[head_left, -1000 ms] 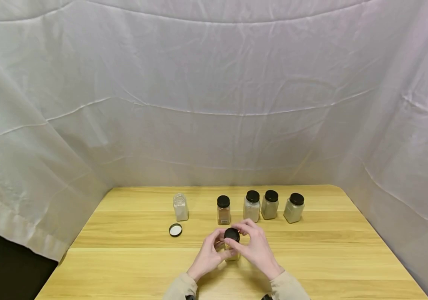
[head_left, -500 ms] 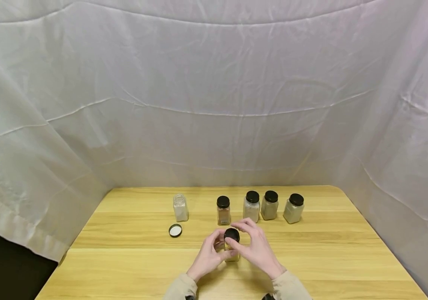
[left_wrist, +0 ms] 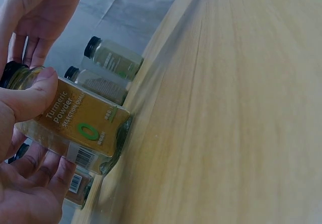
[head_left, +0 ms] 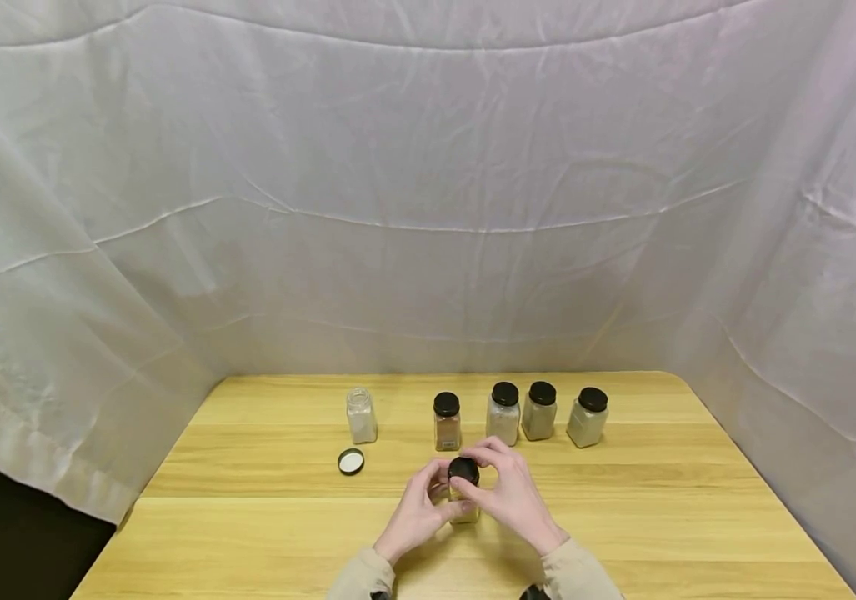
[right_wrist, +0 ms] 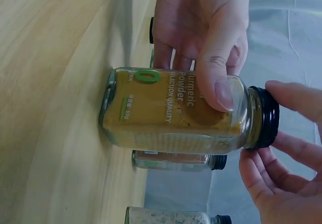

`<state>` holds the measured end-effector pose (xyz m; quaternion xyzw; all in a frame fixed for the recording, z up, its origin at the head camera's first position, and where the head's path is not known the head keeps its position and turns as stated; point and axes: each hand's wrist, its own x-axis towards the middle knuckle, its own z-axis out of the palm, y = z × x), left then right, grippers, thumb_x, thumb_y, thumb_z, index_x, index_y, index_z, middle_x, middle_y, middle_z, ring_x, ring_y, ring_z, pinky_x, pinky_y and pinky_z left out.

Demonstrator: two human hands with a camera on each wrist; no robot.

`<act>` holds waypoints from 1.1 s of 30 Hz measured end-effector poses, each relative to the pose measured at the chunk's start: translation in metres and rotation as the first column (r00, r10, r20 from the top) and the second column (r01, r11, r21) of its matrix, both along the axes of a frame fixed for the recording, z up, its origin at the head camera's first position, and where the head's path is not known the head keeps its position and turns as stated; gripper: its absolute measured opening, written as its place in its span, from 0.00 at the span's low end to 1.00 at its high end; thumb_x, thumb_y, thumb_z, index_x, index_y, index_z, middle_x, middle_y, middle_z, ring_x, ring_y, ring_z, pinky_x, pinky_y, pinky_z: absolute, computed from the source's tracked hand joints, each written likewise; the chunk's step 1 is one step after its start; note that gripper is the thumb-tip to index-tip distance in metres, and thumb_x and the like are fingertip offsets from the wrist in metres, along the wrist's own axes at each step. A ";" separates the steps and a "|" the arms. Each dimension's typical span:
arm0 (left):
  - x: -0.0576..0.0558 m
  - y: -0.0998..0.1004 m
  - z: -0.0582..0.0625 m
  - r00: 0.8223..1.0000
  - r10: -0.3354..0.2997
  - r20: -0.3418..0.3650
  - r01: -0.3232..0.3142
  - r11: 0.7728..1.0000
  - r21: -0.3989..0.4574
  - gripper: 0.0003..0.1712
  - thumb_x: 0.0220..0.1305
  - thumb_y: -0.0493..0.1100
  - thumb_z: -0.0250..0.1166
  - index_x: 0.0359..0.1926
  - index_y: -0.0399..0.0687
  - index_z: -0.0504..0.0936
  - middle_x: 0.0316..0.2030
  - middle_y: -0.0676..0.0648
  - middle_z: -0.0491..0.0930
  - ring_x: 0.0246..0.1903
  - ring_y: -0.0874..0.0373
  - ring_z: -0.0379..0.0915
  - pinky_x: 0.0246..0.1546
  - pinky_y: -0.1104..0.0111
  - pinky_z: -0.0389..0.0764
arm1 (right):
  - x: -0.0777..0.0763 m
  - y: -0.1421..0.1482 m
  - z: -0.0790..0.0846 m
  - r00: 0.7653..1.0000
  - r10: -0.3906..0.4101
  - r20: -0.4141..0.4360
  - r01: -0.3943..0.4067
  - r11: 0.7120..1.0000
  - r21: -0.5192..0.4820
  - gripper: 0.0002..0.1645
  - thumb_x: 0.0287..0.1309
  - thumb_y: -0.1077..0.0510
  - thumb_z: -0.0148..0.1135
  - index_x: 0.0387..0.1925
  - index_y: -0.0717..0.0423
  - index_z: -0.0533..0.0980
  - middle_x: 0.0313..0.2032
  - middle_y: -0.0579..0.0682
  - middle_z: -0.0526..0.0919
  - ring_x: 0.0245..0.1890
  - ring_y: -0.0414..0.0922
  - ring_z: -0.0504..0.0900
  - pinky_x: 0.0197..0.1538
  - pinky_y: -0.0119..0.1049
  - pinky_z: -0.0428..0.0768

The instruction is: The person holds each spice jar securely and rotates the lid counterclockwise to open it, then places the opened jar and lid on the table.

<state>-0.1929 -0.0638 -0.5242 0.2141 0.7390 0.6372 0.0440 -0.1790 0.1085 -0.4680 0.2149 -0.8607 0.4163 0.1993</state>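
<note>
A glass jar of turmeric powder (right_wrist: 166,113), labelled and filled with orange-yellow powder, stands upright near the front middle of the table. My left hand (head_left: 416,512) grips its body, thumb across the label and fingers behind. On top is a black screw lid (right_wrist: 264,118), which my right hand (head_left: 513,500) pinches between thumb and fingertips. In the right wrist view the lid sits on the jar's neck, with the glass threads showing just below it. The left wrist view shows the jar's base at the tabletop.
An uncapped jar of pale powder (head_left: 362,421) stands at the back left, with an upturned black lid (head_left: 351,461) before it. Behind the hands is a capped jar of brown powder (head_left: 448,430). Several capped jars, among them a pale one (head_left: 587,423), stand at the back right. Grey cloth (head_left: 428,283) encloses the table.
My right fingers shift slightly around the lid. My left hand and the turmeric jar stay in place, as do the other jars.
</note>
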 end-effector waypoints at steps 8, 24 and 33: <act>0.000 0.000 0.001 1.000 0.004 -0.006 -0.004 1.000 0.009 0.27 0.58 0.39 0.75 0.57 0.38 0.76 0.53 0.38 0.81 0.50 0.67 0.77 0.64 0.74 0.77 | 0.002 0.002 0.000 0.998 0.044 0.041 -0.045 0.999 0.004 0.23 0.47 0.60 0.77 0.49 0.55 0.84 0.47 0.45 0.85 0.47 0.45 0.83 0.54 0.40 0.81; 0.001 0.001 0.001 1.000 0.006 -0.001 -0.006 1.000 0.004 0.27 0.59 0.40 0.74 0.58 0.38 0.76 0.52 0.39 0.81 0.51 0.65 0.77 0.65 0.73 0.76 | 0.001 0.001 -0.001 1.000 0.026 -0.003 -0.026 1.000 0.008 0.20 0.46 0.63 0.77 0.45 0.57 0.85 0.43 0.45 0.85 0.42 0.43 0.84 0.48 0.36 0.84; 0.001 0.001 0.001 1.000 0.003 0.012 -0.003 1.000 0.007 0.30 0.58 0.39 0.75 0.59 0.37 0.75 0.52 0.39 0.81 0.51 0.66 0.77 0.65 0.73 0.75 | 0.001 0.002 -0.001 0.999 0.011 0.048 -0.011 1.000 0.005 0.26 0.44 0.54 0.81 0.48 0.52 0.84 0.44 0.43 0.83 0.44 0.43 0.81 0.51 0.38 0.78</act>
